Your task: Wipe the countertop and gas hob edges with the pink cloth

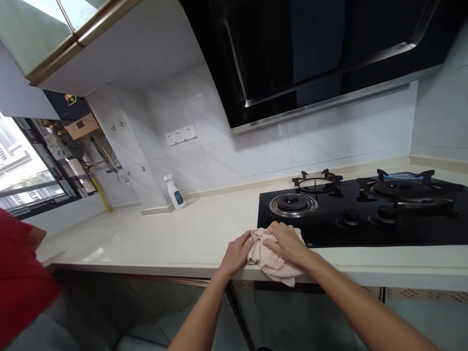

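Note:
A crumpled pale pink cloth [272, 261] lies at the front edge of the countertop, against the near left corner of the black gas cooktop [321, 231]. My right hand [287, 242] is closed over the top of the cloth, fingers bunched into it. At the cloth's left side, my left hand [237, 252] grips its edge, its palm side low by the counter. Part of the cloth hangs over the counter's front edge. The left burner [293, 204] shows without its pan support, which stands behind it on the cooktop.
A white spray bottle [175, 193] stands by the wall at the back left. The pan support [316, 184] sits at the cooktop's rear. A black range hood [310, 58] hangs above. Another person in a red top [24, 273] is at the far left.

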